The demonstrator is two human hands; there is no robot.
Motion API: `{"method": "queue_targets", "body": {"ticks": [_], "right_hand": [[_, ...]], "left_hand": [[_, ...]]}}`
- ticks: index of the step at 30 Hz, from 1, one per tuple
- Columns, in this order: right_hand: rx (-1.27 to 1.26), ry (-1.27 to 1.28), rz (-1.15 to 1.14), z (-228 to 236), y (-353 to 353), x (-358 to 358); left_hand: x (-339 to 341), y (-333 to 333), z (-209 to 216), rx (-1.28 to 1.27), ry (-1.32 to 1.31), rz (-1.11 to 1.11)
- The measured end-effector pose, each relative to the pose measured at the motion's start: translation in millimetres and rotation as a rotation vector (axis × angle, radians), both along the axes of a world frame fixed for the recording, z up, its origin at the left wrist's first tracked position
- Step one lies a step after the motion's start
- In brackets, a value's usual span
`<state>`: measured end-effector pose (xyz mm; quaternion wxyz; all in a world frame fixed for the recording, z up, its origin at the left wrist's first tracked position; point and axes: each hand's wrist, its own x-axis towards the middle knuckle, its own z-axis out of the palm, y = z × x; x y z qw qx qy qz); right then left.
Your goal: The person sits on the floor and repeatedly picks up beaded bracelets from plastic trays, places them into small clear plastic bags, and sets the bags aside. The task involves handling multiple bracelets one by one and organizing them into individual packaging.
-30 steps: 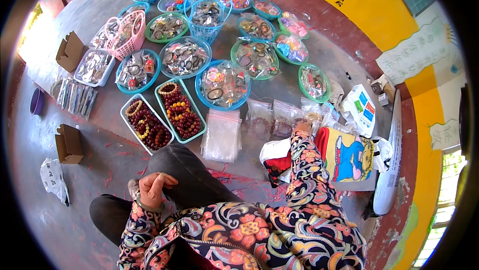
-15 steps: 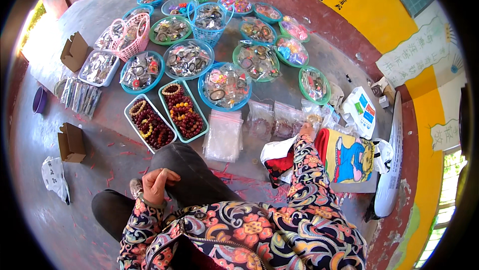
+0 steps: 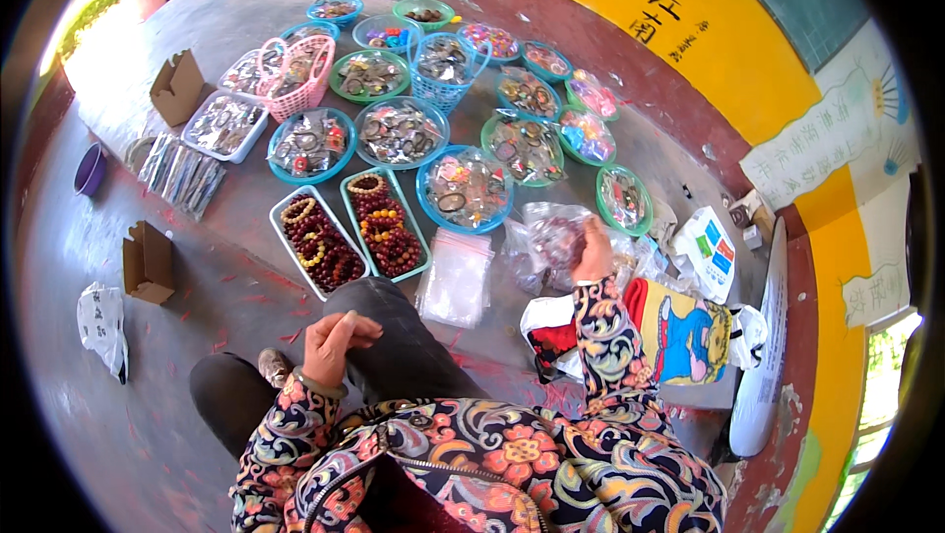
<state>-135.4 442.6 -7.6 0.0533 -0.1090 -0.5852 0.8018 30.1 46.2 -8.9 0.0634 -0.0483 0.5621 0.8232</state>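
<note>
Right hand: fingers and thumb of the right hand (image 3: 594, 251) press together, pinching the edge of a soft clear plastic bag holding dark red contents (image 3: 553, 235).
Pinched bag: in front of the person, right of the large round blue basket (image 3: 465, 188) and above other clear plastic bags (image 3: 517, 259); whether it touches them I cannot tell.
Left hand: the left hand (image 3: 335, 344) is above the thigh in dark trousers (image 3: 399, 336), fingers bent and held close together; whether the thumb meets them I cannot tell.
Bead trays: two, rectangular, side by side on the grey floor (image 3: 177, 376), one white (image 3: 280, 228) and one pale green (image 3: 426, 243), both filled with dark red and yellow bead bracelets (image 3: 386, 228).
Flat bags: one stack of clear plastic bags (image 3: 456, 279), right of the pale green tray; its layers cannot be counted.
Round baskets: fifteen that I can make out, nine blue and six green, filled mostly with small packets.
Handled baskets: two, one pink plastic (image 3: 303, 90), one blue plastic (image 3: 443, 90).
Cardboard boxes: two, brown and open, both at the left (image 3: 177, 87) (image 3: 148, 262).
Purple bowl: one, round plastic (image 3: 90, 171), far left.
Printed cloth: one, yellow with a blue figure (image 3: 689, 331), just beside the right sleeve.
</note>
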Motion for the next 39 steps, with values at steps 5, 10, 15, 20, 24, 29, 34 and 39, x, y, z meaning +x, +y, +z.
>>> {"method": "queue_targets", "body": {"ticks": [5, 10, 15, 20, 24, 29, 34, 39], "right_hand": [[-0.299, -0.111, 0.528, 71, -145, 49], [-0.318, -0.238, 0.773, 60, -218, 68], [-0.444, -0.415, 0.758, 55, -238, 71], [-0.240, -0.319, 0.687, 25, -233, 80], [0.181, -0.036, 0.527, 13, -244, 83], [0.796, 0.450, 0.397, 25, -264, 93], [0.872, 0.587, 0.315, 18, -268, 90], [0.684, 0.264, 0.399, 17, -258, 85]], "left_hand": [[-4, 9, 9, 0.546, 0.054, -0.086], [-2, 1, 34, 0.773, 0.003, -0.252], [10, -18, 7, 0.740, -0.093, 0.011], [5, -23, -18, 0.673, -0.127, 0.168], [4, -20, -28, 0.222, 0.024, 0.273], [-5, -14, -35, 0.021, 0.111, 0.707], [-5, -22, -30, -0.135, 0.111, 0.727], [-5, -30, -27, -0.037, -0.016, 0.560]]}}
